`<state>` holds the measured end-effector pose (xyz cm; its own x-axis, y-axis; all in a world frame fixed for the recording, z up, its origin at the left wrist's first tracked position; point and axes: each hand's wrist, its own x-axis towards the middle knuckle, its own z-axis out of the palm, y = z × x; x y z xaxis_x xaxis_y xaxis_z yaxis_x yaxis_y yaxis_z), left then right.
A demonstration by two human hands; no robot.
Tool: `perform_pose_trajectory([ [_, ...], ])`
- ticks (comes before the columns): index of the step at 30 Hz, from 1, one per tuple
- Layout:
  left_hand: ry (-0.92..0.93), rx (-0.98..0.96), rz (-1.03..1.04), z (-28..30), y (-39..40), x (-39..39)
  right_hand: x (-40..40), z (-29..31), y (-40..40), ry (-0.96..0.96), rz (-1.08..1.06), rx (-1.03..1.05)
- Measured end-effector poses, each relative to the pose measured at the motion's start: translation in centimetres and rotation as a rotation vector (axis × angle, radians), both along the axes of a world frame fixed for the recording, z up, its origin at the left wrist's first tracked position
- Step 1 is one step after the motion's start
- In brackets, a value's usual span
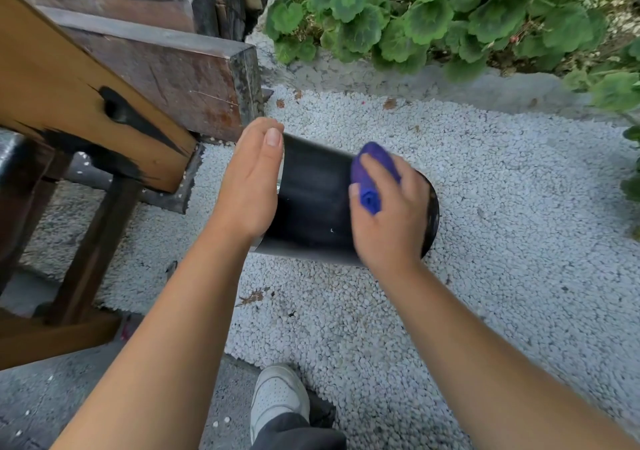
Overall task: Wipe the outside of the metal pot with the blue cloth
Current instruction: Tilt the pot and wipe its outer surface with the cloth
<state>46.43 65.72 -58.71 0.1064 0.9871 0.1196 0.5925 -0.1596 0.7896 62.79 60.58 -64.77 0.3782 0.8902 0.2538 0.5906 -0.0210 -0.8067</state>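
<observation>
A dark metal pot [313, 203] lies on its side above white gravel, its open end toward the left. My left hand [251, 181] is flat against that left end and covers the rim, steadying the pot. My right hand [389, 212] grips a bunched blue cloth [370, 175] and presses it on the pot's outer wall near the right end. Part of the pot's right end shows behind my right hand.
White gravel [502, 224] covers the ground. Wooden steps [166, 65] and an orange-brown beam [62, 89] rise at the left. Green leafy plants [433, 9] stand at the back right. My white shoe [278, 397] rests on grey paving at the bottom.
</observation>
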Motion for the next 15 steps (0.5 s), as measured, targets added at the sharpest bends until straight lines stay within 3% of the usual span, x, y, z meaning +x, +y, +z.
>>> perform_pose_trajectory([
  [4, -0.032, -0.031, 0.024, 0.1, 0.2, 0.3, -4.0, 0.9, -1.3, -0.08, 0.201, 0.217],
  [9, -0.021, -0.079, 0.053, 0.0, 0.8, -0.5, -4.4, -1.9, -2.7, -0.332, 0.369, 0.359],
  [15, 0.012, -0.137, 0.134, 0.0, 1.8, -1.8, 0.4, -6.4, -3.5, -0.435, 0.346, 0.281],
])
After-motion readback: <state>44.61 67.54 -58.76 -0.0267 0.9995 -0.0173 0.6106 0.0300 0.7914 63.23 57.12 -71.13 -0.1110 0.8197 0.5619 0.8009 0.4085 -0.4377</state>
